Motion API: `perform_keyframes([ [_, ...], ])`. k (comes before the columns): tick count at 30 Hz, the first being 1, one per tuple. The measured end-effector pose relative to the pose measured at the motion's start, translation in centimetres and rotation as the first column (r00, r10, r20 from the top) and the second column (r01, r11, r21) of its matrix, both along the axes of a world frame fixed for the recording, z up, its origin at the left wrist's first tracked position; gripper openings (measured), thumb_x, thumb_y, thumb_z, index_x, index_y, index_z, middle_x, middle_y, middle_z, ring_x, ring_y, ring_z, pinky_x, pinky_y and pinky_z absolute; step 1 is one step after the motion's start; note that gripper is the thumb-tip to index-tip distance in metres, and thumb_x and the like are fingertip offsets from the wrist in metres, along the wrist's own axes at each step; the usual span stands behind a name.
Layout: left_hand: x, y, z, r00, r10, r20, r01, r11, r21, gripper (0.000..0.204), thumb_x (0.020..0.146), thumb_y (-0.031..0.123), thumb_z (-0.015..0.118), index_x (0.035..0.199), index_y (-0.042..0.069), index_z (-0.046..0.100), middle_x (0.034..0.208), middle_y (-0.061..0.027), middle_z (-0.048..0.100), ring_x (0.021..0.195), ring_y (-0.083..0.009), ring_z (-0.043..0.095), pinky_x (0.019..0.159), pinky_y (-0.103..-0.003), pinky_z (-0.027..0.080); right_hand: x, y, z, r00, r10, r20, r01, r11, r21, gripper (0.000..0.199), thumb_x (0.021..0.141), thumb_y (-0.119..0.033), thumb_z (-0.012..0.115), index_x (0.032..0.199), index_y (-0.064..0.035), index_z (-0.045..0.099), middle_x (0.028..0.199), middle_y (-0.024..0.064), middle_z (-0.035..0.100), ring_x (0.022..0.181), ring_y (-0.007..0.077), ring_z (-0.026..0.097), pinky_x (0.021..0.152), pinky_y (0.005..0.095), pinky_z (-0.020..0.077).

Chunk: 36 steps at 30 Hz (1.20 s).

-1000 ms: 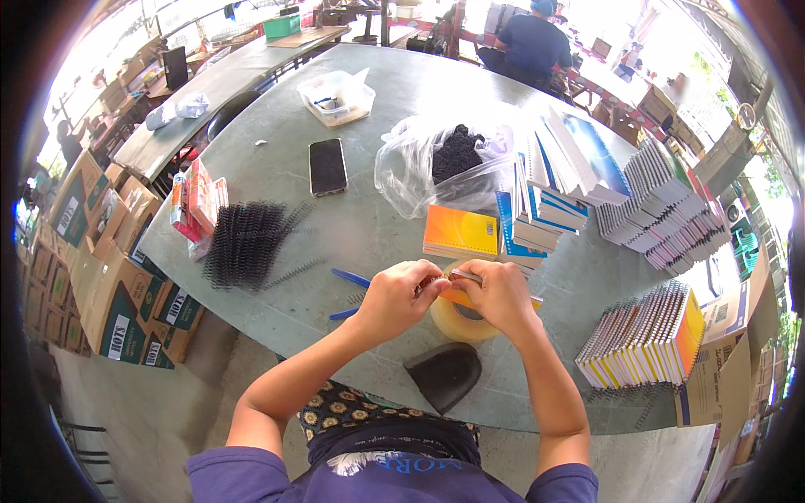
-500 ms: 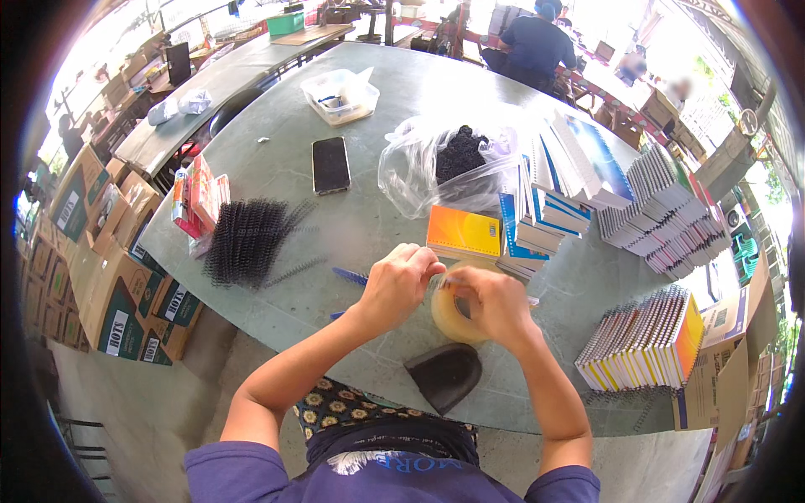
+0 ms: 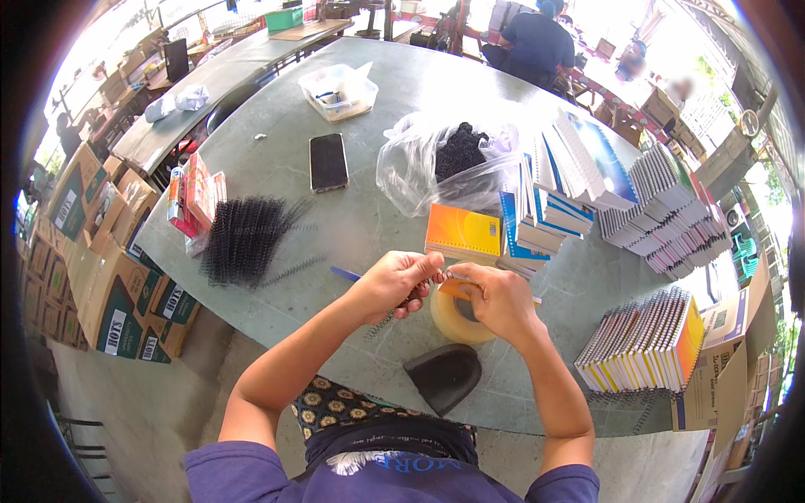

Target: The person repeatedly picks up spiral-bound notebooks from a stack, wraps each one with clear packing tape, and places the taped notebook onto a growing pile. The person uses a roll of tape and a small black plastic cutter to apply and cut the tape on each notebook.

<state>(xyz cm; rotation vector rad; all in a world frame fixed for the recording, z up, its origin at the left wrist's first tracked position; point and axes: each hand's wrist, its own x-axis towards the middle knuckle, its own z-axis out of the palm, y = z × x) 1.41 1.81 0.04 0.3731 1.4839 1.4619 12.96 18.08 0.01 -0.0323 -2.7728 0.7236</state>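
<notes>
Near the front of the table, both my hands meet at the edge of a small orange notebook (image 3: 454,289), mostly hidden by my right hand. My left hand (image 3: 392,287) is closed around a thin black spiral binding coil (image 3: 379,326), whose loose end trails below the fingers. With fingers pinched at the notebook's edge, my right hand (image 3: 496,302) grips the notebook. Just beneath lies a wide roll of clear yellowish tape (image 3: 455,322). A blue pen (image 3: 345,273) rests left of my left hand. Closer to me is a black rounded pad (image 3: 444,378).
Black coils (image 3: 243,241) lie in a pile at left, near a phone (image 3: 328,163). Beyond my hands are orange notebooks (image 3: 464,231), blue notebooks (image 3: 537,220) and a plastic bag (image 3: 409,168). Bound notebooks (image 3: 641,339) stand at right. A person (image 3: 538,46) sits far back.
My left hand has turned and lowered slightly, and the black coil now shows below it. The notebook's orange edge has come into view by my right fingers.
</notes>
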Motion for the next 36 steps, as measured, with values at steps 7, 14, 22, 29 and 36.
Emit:
perform_keyframes([
  [7, 0.8, 1.7, -2.3, 0.347, 0.251, -0.904, -0.084, 0.968, 0.236, 0.023, 0.086, 0.025, 0.062, 0.092, 0.002, 0.059, 0.066, -0.0070, 0.051, 0.060, -0.0196, 0.057, 0.054, -0.030, 0.046, -0.4, 0.1, -0.1, 0.987, 0.029, -0.158, -0.029, 1.000, 0.004, 0.025, 0.080, -0.012, 0.060, 0.104, -0.0142, 0.063, 0.087, 0.0104, 0.066, 0.078, 0.0286, 0.064, 0.065, 0.0380, 0.0501],
  [14, -3.0, -0.9, -1.5, 0.334, -0.160, -0.929, 0.181, 0.978, -0.103, 0.027, 0.081, 0.024, 0.066, 0.100, 0.006, 0.059, 0.087, -0.0134, 0.058, 0.079, -0.0284, 0.061, 0.070, -0.038, 0.048, -0.2, 0.2, 0.7, 0.999, -0.043, -0.002, 0.043, 0.994, 0.096, 0.024, 0.084, -0.015, 0.059, 0.108, -0.0116, 0.059, 0.089, 0.0120, 0.066, 0.077, 0.0305, 0.064, 0.064, 0.0372, 0.0502],
  [22, -2.3, -0.5, -0.9, 0.340, -0.092, -0.936, 0.094, 0.994, -0.063, 0.029, 0.084, 0.027, 0.063, 0.102, 0.004, 0.060, 0.079, -0.0134, 0.063, 0.075, -0.0270, 0.062, 0.068, -0.035, 0.048, -1.0, 0.5, -0.1, 0.999, -0.036, -0.012, 0.036, 0.998, 0.060, 0.015, 0.086, -0.022, 0.059, 0.093, -0.0096, 0.055, 0.079, 0.0102, 0.064, 0.074, 0.0311, 0.063, 0.060, 0.0400, 0.0480],
  [29, -1.3, 0.9, 0.1, 0.081, 0.011, -0.997, 0.080, 0.997, 0.018, 0.025, 0.075, 0.009, 0.068, 0.096, 0.004, 0.056, 0.085, -0.0103, 0.055, 0.072, -0.0269, 0.057, 0.066, -0.038, 0.047, -1.2, 1.2, -0.1, 0.995, -0.094, -0.019, 0.093, 0.994, -0.061, 0.018, 0.081, -0.020, 0.064, 0.093, -0.0079, 0.059, 0.080, 0.0137, 0.065, 0.074, 0.0323, 0.064, 0.062, 0.0407, 0.0487],
  [36, -1.0, -0.1, -0.8, 0.269, 0.036, -0.962, 0.080, 0.995, 0.059, 0.034, 0.073, 0.015, 0.072, 0.100, 0.006, 0.052, 0.086, -0.0098, 0.052, 0.076, -0.0268, 0.058, 0.066, -0.037, 0.049, 0.6, 1.1, 2.1, 0.994, -0.075, 0.081, 0.069, 0.995, 0.070, 0.018, 0.079, -0.021, 0.064, 0.093, -0.0088, 0.064, 0.081, 0.0152, 0.065, 0.073, 0.0342, 0.062, 0.063, 0.0408, 0.0486],
])
